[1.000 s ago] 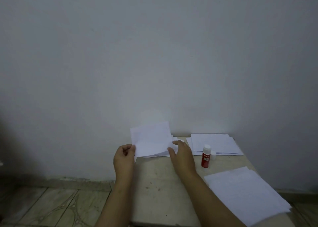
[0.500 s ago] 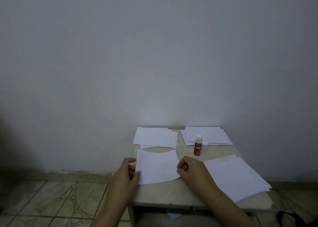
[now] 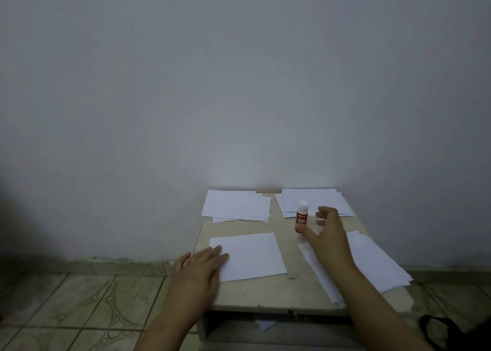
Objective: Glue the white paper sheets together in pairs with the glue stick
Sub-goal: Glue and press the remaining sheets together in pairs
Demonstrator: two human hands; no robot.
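The left hand [image 3: 198,267] lies flat, fingers straight, on the left edge of a single white sheet [image 3: 249,256] near the small table's [image 3: 268,296] front-left corner. Toward the back edge stand two paper stacks [image 3: 236,204] and the upright red glue stick [image 3: 301,216]. The right hand [image 3: 328,237], fingers spread and holding nothing, hovers just beside the stick, above a right-edge pile [image 3: 372,257].

Left hand [image 3: 203,264] flat — right hand [image 3: 328,229] outstretched, fingers spread.
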